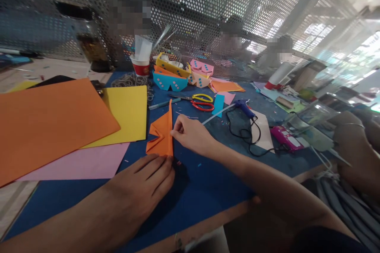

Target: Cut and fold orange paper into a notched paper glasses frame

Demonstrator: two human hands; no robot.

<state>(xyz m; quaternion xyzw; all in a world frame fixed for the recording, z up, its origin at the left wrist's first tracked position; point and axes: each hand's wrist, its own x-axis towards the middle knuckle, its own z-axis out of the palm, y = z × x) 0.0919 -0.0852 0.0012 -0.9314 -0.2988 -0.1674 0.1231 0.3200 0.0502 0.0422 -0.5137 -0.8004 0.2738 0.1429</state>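
Observation:
A folded piece of orange paper (162,134) lies on the blue mat, with a notch of creases on its left side and a raised narrow fold along its right edge. My left hand (145,182) lies over its near end, fingers stretched out together and the tips resting on the paper. At the right edge, my right hand (192,132) is closed, thumb and finger pinched on the narrow fold. Just beyond the paper are a pen (164,104) and scissors (200,101) with yellow and red handles.
Orange (56,122), yellow (130,114) and pink sheets lie at left. Behind stand a paper cup (140,66) and folded paper glasses (170,81). A corded blue glue gun (246,108) and pink box (286,139) are right. Another person's arm (353,146) rests far right.

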